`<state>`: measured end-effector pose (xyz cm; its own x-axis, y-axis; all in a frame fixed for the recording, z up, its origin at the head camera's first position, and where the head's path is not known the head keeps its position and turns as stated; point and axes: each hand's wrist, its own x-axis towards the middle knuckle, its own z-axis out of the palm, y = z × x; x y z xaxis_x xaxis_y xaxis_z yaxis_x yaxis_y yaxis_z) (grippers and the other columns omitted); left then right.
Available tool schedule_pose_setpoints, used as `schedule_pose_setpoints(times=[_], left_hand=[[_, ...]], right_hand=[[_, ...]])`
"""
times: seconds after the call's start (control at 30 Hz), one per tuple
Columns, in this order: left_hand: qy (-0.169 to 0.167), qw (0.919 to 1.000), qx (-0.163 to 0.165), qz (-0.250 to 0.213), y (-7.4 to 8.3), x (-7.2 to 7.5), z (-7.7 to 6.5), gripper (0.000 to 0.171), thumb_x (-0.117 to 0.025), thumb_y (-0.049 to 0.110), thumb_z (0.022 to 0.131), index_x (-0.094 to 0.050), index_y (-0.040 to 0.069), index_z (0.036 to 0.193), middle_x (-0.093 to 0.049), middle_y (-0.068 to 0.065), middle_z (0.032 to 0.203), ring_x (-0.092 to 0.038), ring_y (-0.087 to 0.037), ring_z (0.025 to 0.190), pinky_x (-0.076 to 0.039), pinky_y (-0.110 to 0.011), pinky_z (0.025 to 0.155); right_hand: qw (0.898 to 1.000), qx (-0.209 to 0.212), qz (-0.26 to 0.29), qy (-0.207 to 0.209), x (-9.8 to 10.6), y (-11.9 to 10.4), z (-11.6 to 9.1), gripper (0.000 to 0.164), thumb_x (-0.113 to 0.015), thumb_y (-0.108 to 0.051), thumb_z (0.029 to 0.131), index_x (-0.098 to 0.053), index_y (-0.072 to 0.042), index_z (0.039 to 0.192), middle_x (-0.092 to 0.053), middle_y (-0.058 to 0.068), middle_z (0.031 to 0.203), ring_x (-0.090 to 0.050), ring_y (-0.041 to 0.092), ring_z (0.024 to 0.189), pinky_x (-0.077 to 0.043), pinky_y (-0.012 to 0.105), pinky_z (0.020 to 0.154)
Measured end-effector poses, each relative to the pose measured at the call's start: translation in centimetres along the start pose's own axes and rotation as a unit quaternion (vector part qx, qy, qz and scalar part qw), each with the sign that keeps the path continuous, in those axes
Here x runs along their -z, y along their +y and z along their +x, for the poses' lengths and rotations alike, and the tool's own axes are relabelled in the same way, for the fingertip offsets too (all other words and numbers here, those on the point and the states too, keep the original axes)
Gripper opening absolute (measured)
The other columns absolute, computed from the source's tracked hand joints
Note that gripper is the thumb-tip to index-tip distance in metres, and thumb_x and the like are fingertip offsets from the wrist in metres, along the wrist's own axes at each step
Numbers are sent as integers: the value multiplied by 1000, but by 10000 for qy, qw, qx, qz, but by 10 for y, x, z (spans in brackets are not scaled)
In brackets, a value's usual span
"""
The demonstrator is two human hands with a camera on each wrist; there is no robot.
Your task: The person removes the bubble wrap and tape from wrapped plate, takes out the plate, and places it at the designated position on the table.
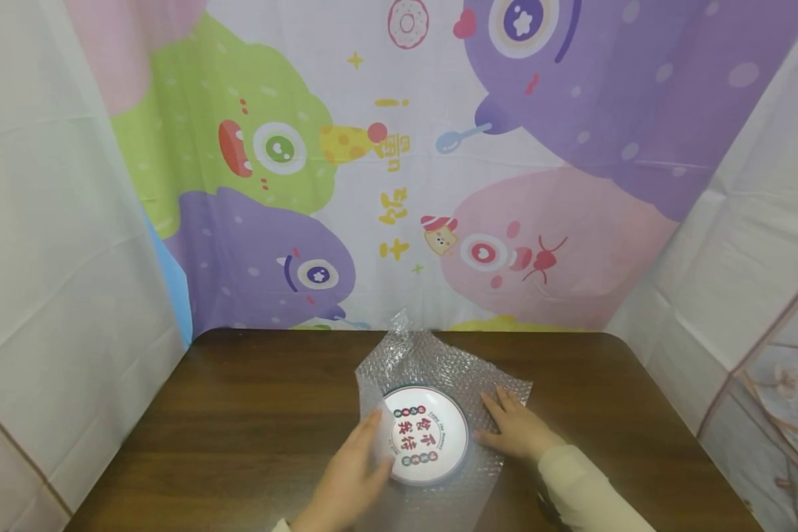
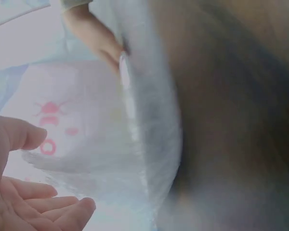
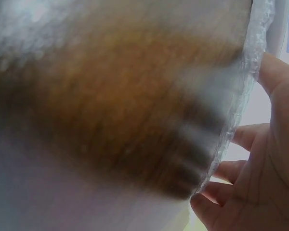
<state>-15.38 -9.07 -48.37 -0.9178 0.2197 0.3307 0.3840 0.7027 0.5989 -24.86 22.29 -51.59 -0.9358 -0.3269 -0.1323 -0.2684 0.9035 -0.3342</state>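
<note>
A round white plate [image 1: 442, 428] with a dark rim and red and green lettering lies face up on a sheet of clear bubble wrap [image 1: 439, 362]. My left hand [image 1: 349, 476] is at the plate's left side, fingers extended beside a raised flap of the wrap. In the left wrist view, that hand [image 2: 33, 202] has its thumb and fingers apart with nothing between them. To the plate's right, my right hand [image 1: 515, 428] rests on the bubble wrap with fingers spread. The right wrist view has its fingertips [image 3: 207, 207] touching the bubble wrap [image 3: 233, 110].
Everything lies on a dark brown wooden table [image 1: 253, 414]. Behind its far edge hangs a cloth [image 1: 399, 288] printed with cartoon monsters. Pale panels [image 1: 73, 258] stand on the left and right sides.
</note>
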Motion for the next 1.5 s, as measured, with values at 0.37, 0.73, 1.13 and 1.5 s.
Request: schedule_pose_setpoints(times=[0.37, 0.73, 1.13, 1.5], left_hand=[[522, 9923, 695, -887, -14, 28, -2, 57, -64, 10, 92, -43, -5, 142, -49, -27, 142, -56, -40, 124, -50, -43, 97], [853, 9811, 1374, -1060, -41, 55, -5, 45, -62, 7, 93, -52, -4, 135, -64, -20, 127, -65, -34, 108, -55, -43, 91], [381, 9761, 2106, -363, -79, 73, -13, 44, -67, 3, 84, -58, -7, 126, -67, -22, 117, -66, -29, 97, -58, -36, 76], [134, 9820, 1736, 734, -92, 64, -11, 47, -70, 1, 78, -59, -12, 121, -64, -28, 115, -65, -41, 97, -55, -50, 80]], right_hand=[[10000, -41, -26, -31, 1, -1, 1, 85, -61, -55, 88, -33, -5, 152, -20, 30, 157, -20, 52, 144, -23, 65, 114], [10000, 16, -1, 5, 1, -1, -1, 86, -62, -55, 88, -34, -4, 151, -21, 32, 156, -20, 53, 143, -24, 67, 112], [10000, 27, 14, -11, 3, -4, -3, 85, -62, -53, 88, -34, -2, 150, -20, 33, 156, -20, 53, 143, -23, 66, 113], [10000, 23, 26, -7, 2, -3, -2, 84, -62, -52, 89, -34, -2, 150, -20, 33, 156, -19, 53, 143, -22, 65, 114]])
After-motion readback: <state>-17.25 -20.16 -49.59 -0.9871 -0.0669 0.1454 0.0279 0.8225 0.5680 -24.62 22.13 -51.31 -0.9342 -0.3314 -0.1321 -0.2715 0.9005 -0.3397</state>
